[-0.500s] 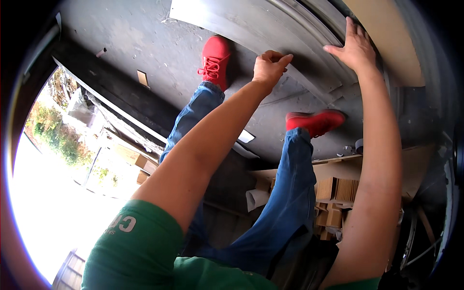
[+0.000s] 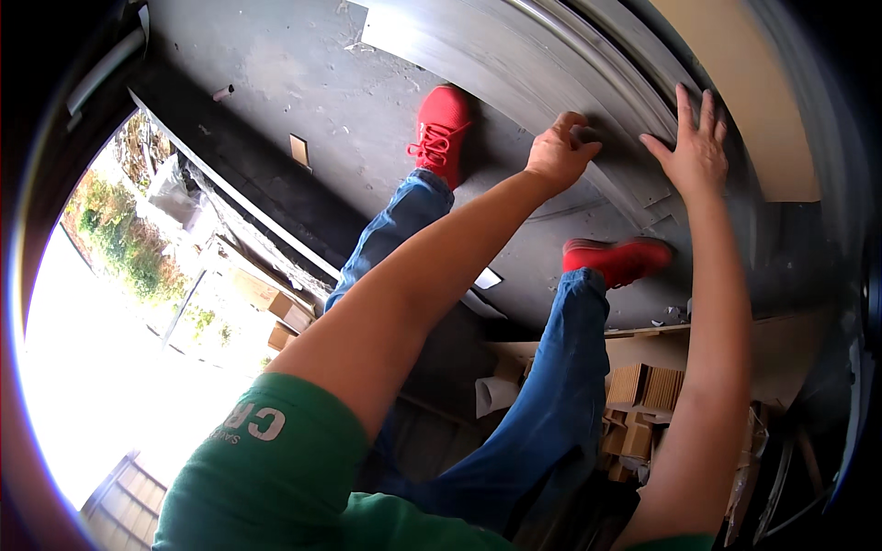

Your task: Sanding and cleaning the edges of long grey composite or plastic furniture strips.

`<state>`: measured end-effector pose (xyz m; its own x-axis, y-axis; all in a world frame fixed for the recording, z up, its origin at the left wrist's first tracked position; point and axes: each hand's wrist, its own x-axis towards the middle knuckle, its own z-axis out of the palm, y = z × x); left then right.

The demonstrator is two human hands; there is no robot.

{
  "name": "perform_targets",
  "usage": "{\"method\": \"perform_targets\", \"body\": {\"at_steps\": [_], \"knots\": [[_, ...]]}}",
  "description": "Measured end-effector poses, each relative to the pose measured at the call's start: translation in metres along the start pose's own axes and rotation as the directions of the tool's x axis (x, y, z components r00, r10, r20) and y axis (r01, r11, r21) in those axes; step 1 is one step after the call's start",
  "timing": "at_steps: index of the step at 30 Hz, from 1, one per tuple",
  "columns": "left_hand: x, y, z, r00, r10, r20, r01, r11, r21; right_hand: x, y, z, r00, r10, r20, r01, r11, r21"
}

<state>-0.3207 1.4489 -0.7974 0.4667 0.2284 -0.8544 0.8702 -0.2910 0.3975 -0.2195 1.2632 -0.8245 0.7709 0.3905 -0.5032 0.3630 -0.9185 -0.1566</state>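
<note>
My left hand point(image 2: 559, 156) has its fingers curled in at the near edge of a flat grey panel point(image 2: 478, 69). Its fingertips are partly hidden, so whatever is between them, if anything, does not show. With fingers spread, my right hand point(image 2: 696, 156) reaches over long grey strips point(image 2: 588, 50) that lie along the panel's far side. Whether its palm presses on them I cannot tell. Just right of that hand is a wide tan board point(image 2: 749, 92).
My red shoes point(image 2: 443, 129) stand on the dark floor point(image 2: 248, 55), one on each side of my left forearm. Cardboard pieces point(image 2: 643, 390) are stacked near my right forearm. A small tan piece point(image 2: 299, 151) lies on the floor, and a bright opening point(image 2: 119, 367) is at left.
The whole view has shifted, so the panel, shoes and hands appear further right and lower. My left thumb and forefinger look slightly further apart; my right hand stays spread.
</note>
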Motion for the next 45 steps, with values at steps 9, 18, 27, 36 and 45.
{"method": "perform_targets", "body": {"at_steps": [9,18,27,36,45], "knots": [[0.018,0.009,-0.02,0.773,0.599,0.208,-0.523,0.417,0.743,-0.055,-0.021,0.028,0.996,0.004,-0.086,0.011,0.986,0.168],[0.021,-0.015,-0.062,0.809,0.359,0.465,-0.495,-0.009,0.869,-0.074,-0.01,0.043,0.944,0.318,-0.086,-0.274,0.903,0.329],[0.019,-0.016,-0.05,0.795,0.503,0.339,-0.523,0.286,0.803,-0.074,-0.004,0.047,0.935,0.324,-0.145,-0.26,0.903,0.342],[0.017,-0.041,-0.045,0.872,-0.49,0.004,0.406,0.717,-0.566,0.015,0.014,-0.003,0.989,0.067,-0.129,-0.052,0.992,0.115],[0.027,-0.067,-0.014,0.87,-0.436,0.228,0.381,0.303,-0.874,0.054,0.016,-0.023,0.895,0.126,0.428,-0.194,0.974,0.119]]}}
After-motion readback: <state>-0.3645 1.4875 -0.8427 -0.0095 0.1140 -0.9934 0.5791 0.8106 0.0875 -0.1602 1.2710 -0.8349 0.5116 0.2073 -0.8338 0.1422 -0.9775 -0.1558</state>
